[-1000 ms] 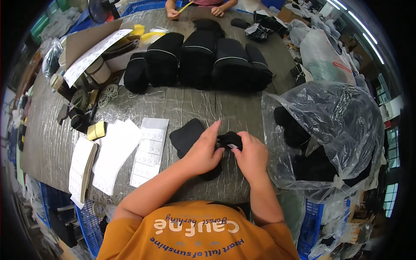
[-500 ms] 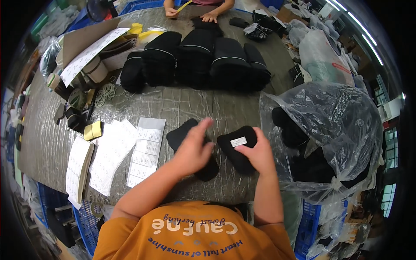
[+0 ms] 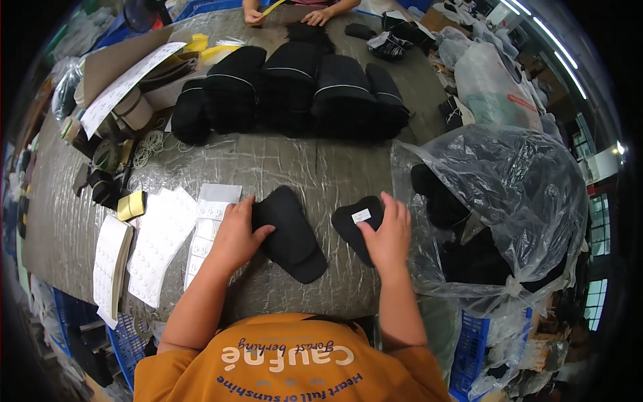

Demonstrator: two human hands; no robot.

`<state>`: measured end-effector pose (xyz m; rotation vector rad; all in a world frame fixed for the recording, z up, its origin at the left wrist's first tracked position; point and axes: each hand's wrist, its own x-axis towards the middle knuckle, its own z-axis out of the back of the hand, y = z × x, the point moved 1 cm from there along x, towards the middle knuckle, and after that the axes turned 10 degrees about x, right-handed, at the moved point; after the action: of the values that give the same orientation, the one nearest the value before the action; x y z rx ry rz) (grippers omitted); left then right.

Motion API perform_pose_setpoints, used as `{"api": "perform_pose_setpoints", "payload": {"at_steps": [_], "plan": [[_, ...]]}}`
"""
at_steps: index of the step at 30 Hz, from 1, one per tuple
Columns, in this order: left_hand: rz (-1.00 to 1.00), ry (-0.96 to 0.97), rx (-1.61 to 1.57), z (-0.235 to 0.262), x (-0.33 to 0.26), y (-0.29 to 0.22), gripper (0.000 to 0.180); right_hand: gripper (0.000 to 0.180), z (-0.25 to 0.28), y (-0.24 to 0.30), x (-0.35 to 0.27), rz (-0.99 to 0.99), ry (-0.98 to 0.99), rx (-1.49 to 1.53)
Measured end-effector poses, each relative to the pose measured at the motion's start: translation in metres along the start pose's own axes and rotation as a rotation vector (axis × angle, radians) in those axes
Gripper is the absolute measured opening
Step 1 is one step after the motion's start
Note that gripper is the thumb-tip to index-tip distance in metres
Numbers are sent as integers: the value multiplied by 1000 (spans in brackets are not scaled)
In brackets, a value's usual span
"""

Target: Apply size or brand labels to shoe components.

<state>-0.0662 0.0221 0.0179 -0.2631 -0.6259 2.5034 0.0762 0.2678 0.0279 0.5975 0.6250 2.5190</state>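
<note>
A labelled black fabric piece is pinched at its right side in a worker's right hand, its small white label turned up. The thumb lies over the piece just below the label, apparently to steady it while leaving the white patch uncovered; the other fingers stretch along the right edge. Whether the piece touches the desk cannot be told.

Across a narrow gap, black pieces lie overlapped, one showing past another at the lower end. The left hand meets their left edge, thumb spread wide from the fingers, perhaps to keep them lined up.

Farther left, a label sheet lies partly behind that forearm, seemingly within easy reach. A clear plastic bag with black goods inside sits at right. Beyond, black bundles stand in a row, pale bands presumably keeping each together.
</note>
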Motion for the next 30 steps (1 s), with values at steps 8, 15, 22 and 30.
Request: {"api": "perform_pose_setpoints", "payload": {"at_steps": [8, 15, 22, 30], "plan": [[-57, 8, -17, -8, 2, -2, 63, 71, -48, 54, -57, 66, 255, 294], [163, 243, -296, -7, 7, -3, 59, 68, -57, 51, -65, 66, 263, 438], [14, 100, 22, 11, 9, -12, 63, 34, -15, 23, -43, 50, 160, 535], [-820, 86, 132, -39, 0, -107, 53, 13, -10, -36, 16, -15, 240, 463]]}}
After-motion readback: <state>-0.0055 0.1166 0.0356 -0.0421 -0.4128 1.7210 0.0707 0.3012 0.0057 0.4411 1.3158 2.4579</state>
